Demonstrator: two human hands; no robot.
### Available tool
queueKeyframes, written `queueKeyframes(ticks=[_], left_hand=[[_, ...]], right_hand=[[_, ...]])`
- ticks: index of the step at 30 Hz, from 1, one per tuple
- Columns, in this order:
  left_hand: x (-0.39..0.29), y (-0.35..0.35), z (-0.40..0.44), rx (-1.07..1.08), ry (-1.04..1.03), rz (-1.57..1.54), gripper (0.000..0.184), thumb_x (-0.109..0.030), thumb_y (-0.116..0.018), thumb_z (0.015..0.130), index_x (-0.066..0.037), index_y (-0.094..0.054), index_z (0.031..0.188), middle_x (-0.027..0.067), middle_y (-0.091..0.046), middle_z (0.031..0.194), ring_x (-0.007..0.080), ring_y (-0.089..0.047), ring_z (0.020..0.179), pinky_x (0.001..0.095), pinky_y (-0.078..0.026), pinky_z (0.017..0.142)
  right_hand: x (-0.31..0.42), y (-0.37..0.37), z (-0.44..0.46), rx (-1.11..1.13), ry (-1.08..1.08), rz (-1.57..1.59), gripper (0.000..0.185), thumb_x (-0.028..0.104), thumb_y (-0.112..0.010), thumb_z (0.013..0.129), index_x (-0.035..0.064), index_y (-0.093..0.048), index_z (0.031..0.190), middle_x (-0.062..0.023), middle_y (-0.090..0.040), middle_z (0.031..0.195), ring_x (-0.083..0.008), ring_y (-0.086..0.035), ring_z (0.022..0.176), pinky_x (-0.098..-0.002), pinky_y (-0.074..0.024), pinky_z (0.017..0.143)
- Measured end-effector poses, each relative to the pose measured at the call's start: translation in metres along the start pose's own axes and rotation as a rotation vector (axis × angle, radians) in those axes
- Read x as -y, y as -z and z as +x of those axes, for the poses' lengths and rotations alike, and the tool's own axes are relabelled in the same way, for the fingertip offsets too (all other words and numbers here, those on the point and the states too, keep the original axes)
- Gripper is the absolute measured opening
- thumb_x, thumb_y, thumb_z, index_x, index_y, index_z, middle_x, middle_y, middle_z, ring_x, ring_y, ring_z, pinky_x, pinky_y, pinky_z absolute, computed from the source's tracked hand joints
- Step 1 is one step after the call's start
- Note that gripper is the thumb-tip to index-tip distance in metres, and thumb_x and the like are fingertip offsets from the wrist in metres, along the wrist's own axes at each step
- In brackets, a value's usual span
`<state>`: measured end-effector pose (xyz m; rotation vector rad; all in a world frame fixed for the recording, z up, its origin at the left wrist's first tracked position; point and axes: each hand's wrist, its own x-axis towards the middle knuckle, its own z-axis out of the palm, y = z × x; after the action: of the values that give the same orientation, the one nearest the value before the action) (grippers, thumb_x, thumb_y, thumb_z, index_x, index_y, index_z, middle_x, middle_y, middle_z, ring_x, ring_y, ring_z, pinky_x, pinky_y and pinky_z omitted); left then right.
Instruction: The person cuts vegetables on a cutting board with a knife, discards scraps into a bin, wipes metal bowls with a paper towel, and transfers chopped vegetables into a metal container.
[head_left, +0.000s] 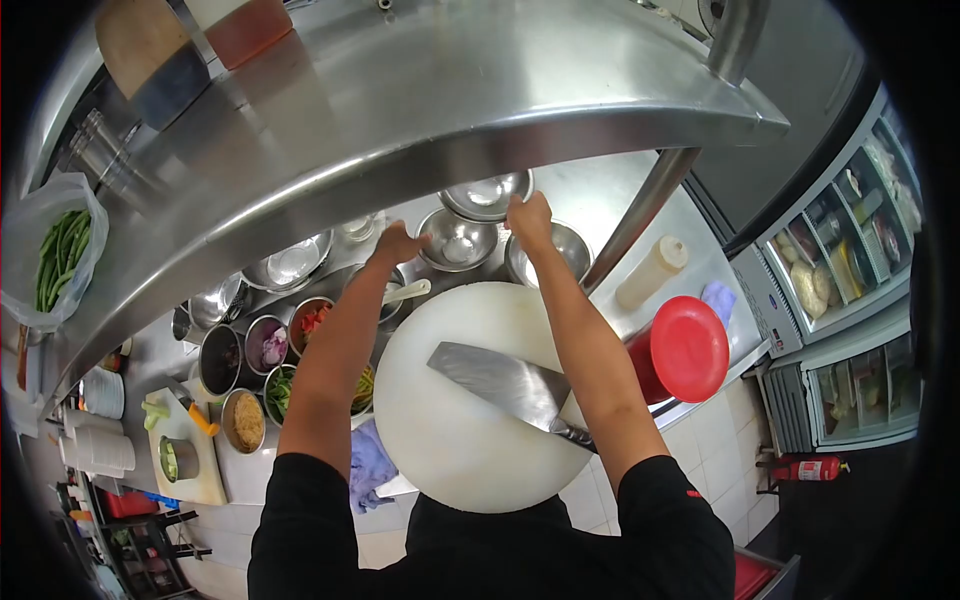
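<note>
My right hand (530, 217) has its fingers closed on the rim of a steel bowl (487, 196), which is partly hidden under the shelf edge. This bowl overlaps a second steel bowl (458, 243). My left hand (400, 243) is at the left of that second bowl, fingers apart, one fingertip at its rim; I cannot tell whether it touches. A third steel bowl (560, 250) sits below my right wrist. Between my forearms, a cleaver (490, 375) lies flat on the round white cutting board (440, 450). A pale-handled utensil (407, 292) rests in a container by my left forearm.
A steel shelf (480, 90) overhangs the counter. To the left stand containers of chopped food, including red pieces (314, 320) and a tan filling (246, 420). A squeeze bottle (652, 272) and a red-lidded container (690, 350) stand right. A purple cloth (370, 465) lies by the board.
</note>
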<state>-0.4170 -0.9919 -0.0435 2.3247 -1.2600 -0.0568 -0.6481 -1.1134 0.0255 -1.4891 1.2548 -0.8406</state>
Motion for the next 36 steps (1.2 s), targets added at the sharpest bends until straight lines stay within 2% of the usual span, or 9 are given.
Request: queueKeyframes(ticks=[2, 6, 9, 10, 19, 25, 27, 30, 36], left_hand=[[-0.010, 0.008, -0.004, 0.407, 0.049, 0.087, 0.044, -0.036, -0.064, 0.073, 0.004, -0.064, 0.093, 0.0238, -0.063, 0.100, 0.0353, -0.062, 0.091, 0.0396, -0.049, 0.080], [-0.019, 0.018, 0.000, 0.406, 0.096, -0.186, 0.031, -0.026, -0.061, 0.071, 0.003, -0.063, 0.082, 0.0247, -0.063, 0.096, 0.0338, -0.062, 0.091, 0.0398, -0.048, 0.076], [-0.024, 0.052, -0.008, 0.096, -0.069, -0.286, 0.020, -0.018, -0.061, 0.076, 0.000, -0.052, 0.081, 0.0141, -0.057, 0.066, 0.0239, -0.060, 0.059, 0.0361, -0.047, 0.058], [-0.021, 0.063, -0.013, -0.137, -0.234, -0.184, 0.019, -0.015, -0.058, 0.078, 0.000, -0.050, 0.087, 0.0143, -0.056, 0.066, 0.0256, -0.060, 0.062, 0.0373, -0.046, 0.060], [-0.017, 0.181, -0.079, -0.231, -0.112, -0.304, 0.024, -0.017, -0.056, 0.080, 0.001, -0.060, 0.095, 0.0143, -0.063, 0.077, 0.0218, -0.060, 0.070, 0.0340, -0.046, 0.066], [-0.009, 0.224, -0.153, -0.286, -0.073, -0.516, 0.025, -0.018, -0.056, 0.081, 0.005, -0.057, 0.091, 0.0153, -0.056, 0.069, 0.0213, -0.052, 0.064, 0.0333, -0.044, 0.063], [0.012, 0.240, -0.188, -0.271, 0.034, -0.282, 0.021, -0.013, -0.056, 0.081, 0.004, -0.058, 0.092, 0.0096, -0.056, 0.071, 0.0153, -0.049, 0.066, 0.0305, -0.042, 0.063], [0.006, 0.273, -0.261, -0.327, 0.060, -0.554, 0.018, -0.002, -0.052, 0.082, 0.002, -0.058, 0.099, -0.0001, -0.054, 0.088, 0.0088, -0.048, 0.078, 0.0250, -0.040, 0.071], [0.077, 0.310, -0.447, -0.635, 0.344, -0.549, 0.026, -0.005, -0.053, 0.080, 0.003, -0.055, 0.105, 0.0059, -0.055, 0.096, 0.0140, -0.051, 0.089, 0.0273, -0.041, 0.080]], right_hand=[[-0.017, -0.005, 0.015, -0.116, -0.003, -0.010, 0.034, 0.015, -0.054, 0.086, -0.0134, -0.046, 0.103, -0.0171, -0.061, 0.071, -0.0189, -0.060, 0.051, -0.0321, -0.0473, 0.048], [-0.019, -0.001, 0.020, -0.182, -0.061, -0.053, 0.040, 0.018, -0.055, 0.083, -0.0096, -0.048, 0.110, -0.0278, -0.062, 0.096, -0.0346, -0.066, 0.080, -0.0413, -0.0505, 0.077], [-0.023, -0.001, 0.023, -0.222, -0.141, -0.059, 0.041, 0.020, -0.053, 0.083, -0.0096, -0.047, 0.111, -0.0313, -0.059, 0.103, -0.0417, -0.060, 0.099, -0.0438, -0.0465, 0.086], [-0.027, -0.005, 0.023, -0.282, -0.092, -0.051, 0.042, 0.021, -0.053, 0.082, -0.0100, -0.047, 0.111, -0.0311, -0.061, 0.099, -0.0415, -0.062, 0.092, -0.0443, -0.0483, 0.082], [-0.028, -0.012, 0.013, 0.049, 0.086, -0.161, 0.033, 0.017, -0.055, 0.080, -0.0133, -0.053, 0.093, -0.0194, -0.063, 0.067, -0.0254, -0.065, 0.054, -0.0357, -0.0513, 0.053], [-0.024, -0.023, 0.004, 0.297, 0.110, -0.435, 0.029, 0.020, -0.055, 0.081, -0.0058, -0.064, 0.073, -0.0164, -0.065, 0.059, -0.0263, -0.068, 0.062, -0.0359, -0.0525, 0.072], [-0.008, -0.018, -0.009, 0.322, 0.060, -0.594, 0.030, 0.024, -0.056, 0.085, -0.0051, -0.064, 0.081, -0.0193, -0.066, 0.066, -0.0270, -0.068, 0.072, -0.0375, -0.0520, 0.076], [-0.019, -0.026, -0.022, 0.022, 0.496, -0.845, 0.054, 0.039, -0.054, 0.089, -0.0049, -0.048, 0.118, -0.0294, -0.059, 0.104, -0.0407, -0.060, 0.096, -0.0465, -0.0503, 0.080], [0.129, 0.071, -0.173, 1.188, 0.711, -0.805, 0.053, 0.048, -0.055, 0.087, 0.0099, -0.054, 0.124, -0.0152, -0.063, 0.106, -0.0221, -0.065, 0.081, -0.0359, -0.0494, 0.078]])
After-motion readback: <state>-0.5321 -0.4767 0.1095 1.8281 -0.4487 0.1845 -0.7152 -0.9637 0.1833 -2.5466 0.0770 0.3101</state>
